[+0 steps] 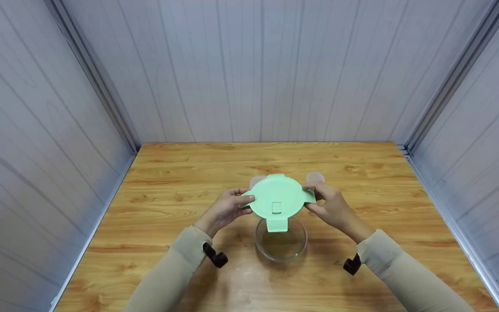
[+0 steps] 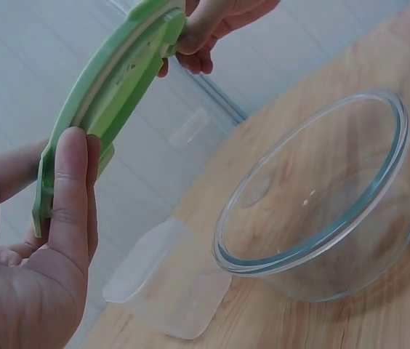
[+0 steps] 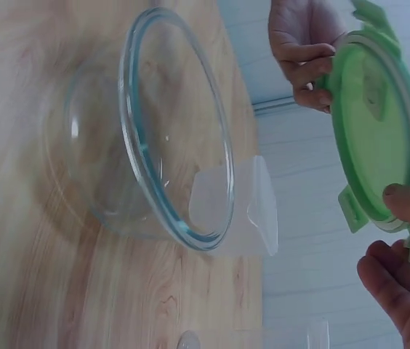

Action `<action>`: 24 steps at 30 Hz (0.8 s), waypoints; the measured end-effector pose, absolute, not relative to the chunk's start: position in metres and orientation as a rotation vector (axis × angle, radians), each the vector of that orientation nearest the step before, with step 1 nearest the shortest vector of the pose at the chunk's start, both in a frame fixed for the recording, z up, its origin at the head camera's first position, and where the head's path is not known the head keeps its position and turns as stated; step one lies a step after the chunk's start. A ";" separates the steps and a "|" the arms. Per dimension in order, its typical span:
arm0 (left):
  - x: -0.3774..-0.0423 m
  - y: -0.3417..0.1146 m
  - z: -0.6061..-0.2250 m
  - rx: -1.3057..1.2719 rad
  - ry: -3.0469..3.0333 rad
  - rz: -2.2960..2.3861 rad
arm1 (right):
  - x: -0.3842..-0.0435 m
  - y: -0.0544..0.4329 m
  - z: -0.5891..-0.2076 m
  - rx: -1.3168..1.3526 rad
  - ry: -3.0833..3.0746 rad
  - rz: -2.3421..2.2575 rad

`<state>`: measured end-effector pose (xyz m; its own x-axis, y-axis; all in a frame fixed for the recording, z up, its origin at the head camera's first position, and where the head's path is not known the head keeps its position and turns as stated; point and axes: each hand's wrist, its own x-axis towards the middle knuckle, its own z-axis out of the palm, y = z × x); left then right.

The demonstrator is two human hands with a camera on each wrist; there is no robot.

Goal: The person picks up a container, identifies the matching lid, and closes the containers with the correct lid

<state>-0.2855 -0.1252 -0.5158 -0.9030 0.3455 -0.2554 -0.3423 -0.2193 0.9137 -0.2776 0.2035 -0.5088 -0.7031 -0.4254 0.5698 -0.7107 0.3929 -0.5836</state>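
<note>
A round mint-green lid (image 1: 275, 195) with side flaps is held up between both hands, above and just behind a round clear glass bowl (image 1: 281, 247). My left hand (image 1: 228, 208) pinches the flap on the lid's left, thumb on top and fingers beneath. At the opposite flap, my right hand (image 1: 332, 206) grips with thumb and fingers. In the right wrist view the underside of the lid (image 3: 372, 123) shows a pale sealing ring. The glass bowl (image 2: 321, 211) stands upright on the table with its top uncovered.
Behind the bowl stands a frosted plastic container (image 2: 172, 276), mostly hidden by the lid in the head view. Another clear container (image 1: 315, 177) is at the back right. The wooden table (image 1: 180, 173) is enclosed by pale panel walls (image 1: 249, 69) at back and sides.
</note>
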 end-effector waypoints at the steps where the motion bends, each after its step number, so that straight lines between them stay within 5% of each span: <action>1: -0.285 -0.126 -0.516 0.005 1.618 2.159 | -0.277 0.204 -0.508 0.983 -2.362 1.260; 15: -0.281 -0.129 -0.522 0.040 1.656 2.114 | -0.281 0.220 -0.499 0.968 -2.630 1.915; 24: -0.275 -0.127 -0.525 0.065 1.710 2.068 | -0.284 0.215 -0.504 0.730 -2.764 1.908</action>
